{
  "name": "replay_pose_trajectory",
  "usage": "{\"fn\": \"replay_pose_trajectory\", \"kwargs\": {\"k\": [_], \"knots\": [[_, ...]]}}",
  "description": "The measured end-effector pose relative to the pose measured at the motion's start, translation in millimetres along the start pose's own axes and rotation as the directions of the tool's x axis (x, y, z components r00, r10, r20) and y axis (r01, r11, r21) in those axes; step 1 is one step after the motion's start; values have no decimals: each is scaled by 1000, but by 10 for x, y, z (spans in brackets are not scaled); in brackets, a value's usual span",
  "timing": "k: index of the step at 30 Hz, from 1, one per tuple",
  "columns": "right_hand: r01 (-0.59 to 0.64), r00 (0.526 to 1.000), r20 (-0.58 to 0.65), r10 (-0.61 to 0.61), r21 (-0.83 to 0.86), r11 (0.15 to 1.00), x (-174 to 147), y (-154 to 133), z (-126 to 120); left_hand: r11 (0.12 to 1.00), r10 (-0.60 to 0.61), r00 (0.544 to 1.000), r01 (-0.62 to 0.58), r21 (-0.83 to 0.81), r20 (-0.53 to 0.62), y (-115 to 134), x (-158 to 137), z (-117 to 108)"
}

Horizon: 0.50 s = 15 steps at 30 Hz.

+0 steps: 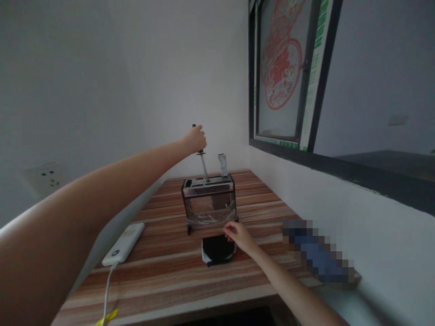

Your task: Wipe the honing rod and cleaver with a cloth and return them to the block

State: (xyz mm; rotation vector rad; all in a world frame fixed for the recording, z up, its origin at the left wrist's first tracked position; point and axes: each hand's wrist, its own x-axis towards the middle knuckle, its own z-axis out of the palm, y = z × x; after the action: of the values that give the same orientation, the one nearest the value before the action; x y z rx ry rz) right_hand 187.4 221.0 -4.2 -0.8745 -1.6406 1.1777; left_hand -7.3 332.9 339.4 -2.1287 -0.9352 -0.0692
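A fist around a slim tool (204,165), above a slotted stand (210,209) at mid-frame.
The left hand (195,139) grips the handle from above, apparently so the shaft points down at the stand's upward-facing openings; the right hand (236,233), lower centre, curls its fingers beside a black pouch (217,251), its grip unclear.

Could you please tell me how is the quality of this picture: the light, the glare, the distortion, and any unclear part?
Head view: dim, uneven light, the wall darkening toward the upper left; head view: pale glints on the clear-sided holder; head view: wide-angle stretching, the near left arm looming large; head view: a pixelated patch at right, its contents unreadable.
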Motion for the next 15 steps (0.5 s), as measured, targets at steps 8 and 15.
{"fn": "replay_pose_trajectory", "kwargs": {"k": [8, 15], "knots": [[15, 1000, -3, -15, -32, 999, -6, 19, -5, 997, -18, 1000, 17, 80, 11, -136, 50, -220], [27, 1000, -6, -28, -47, 999, -8, 48, -1, 997, -72, 997, 72, 11, -6, -204, 125, -385]]}}
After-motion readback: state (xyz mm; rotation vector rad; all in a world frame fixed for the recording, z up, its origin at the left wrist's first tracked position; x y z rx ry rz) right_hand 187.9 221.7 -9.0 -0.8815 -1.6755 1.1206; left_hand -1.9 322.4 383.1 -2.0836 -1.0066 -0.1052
